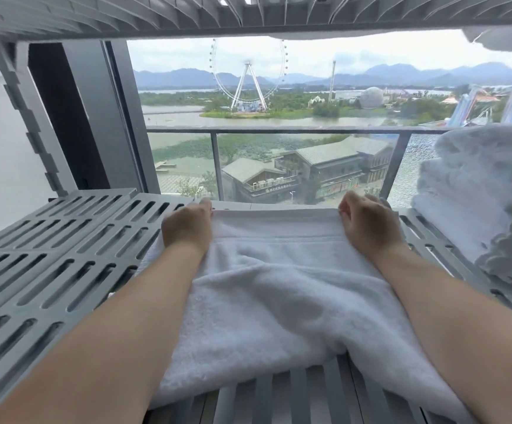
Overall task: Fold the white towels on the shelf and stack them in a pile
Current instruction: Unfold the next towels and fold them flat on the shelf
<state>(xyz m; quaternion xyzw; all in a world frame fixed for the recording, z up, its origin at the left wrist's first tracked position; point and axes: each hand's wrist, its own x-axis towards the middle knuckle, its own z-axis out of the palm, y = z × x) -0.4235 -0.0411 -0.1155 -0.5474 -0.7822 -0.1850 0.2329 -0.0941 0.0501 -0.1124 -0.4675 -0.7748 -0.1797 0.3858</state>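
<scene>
A white towel (279,289) lies spread on the grey slotted shelf (49,270), rumpled in the middle, its near edge hanging over the front. My left hand (187,224) grips the towel's far left corner at the back of the shelf. At the far right corner my right hand (368,224) pinches the edge. A pile of folded white towels (478,194) stands on the shelf at the right, close to my right forearm.
Another grey slotted shelf (126,13) runs overhead, with a bit of white cloth (508,38) at its right end. Behind the shelf is a window with a dark frame (120,117) and a balcony railing (279,130). A notched grey upright (25,117) stands at the left.
</scene>
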